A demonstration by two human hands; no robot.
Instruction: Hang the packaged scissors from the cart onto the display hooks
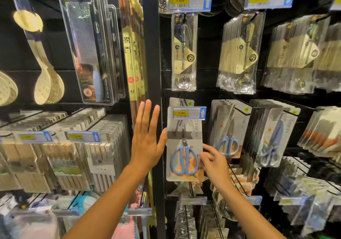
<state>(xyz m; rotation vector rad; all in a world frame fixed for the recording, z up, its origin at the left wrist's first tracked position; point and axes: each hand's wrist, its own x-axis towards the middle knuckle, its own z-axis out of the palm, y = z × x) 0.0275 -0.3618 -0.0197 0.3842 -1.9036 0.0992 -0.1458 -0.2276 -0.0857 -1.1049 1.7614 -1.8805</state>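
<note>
A pack of blue-handled scissors hangs on a display hook behind a yellow 5.00 price tag. My right hand pinches the pack's right edge near the scissor handles. My left hand is flat and spread, its thumb touching the pack's left edge, holding nothing. More packs of the same scissors hang on the hook to the right, and a row of larger blue scissors hangs beyond them. The cart is out of view.
A black upright post divides the rack just left of the pack. Packaged spoons hang above, boxed knives and chopsticks upper left, and full hooks of packs lower left. Wire hooks with price tags stick out below.
</note>
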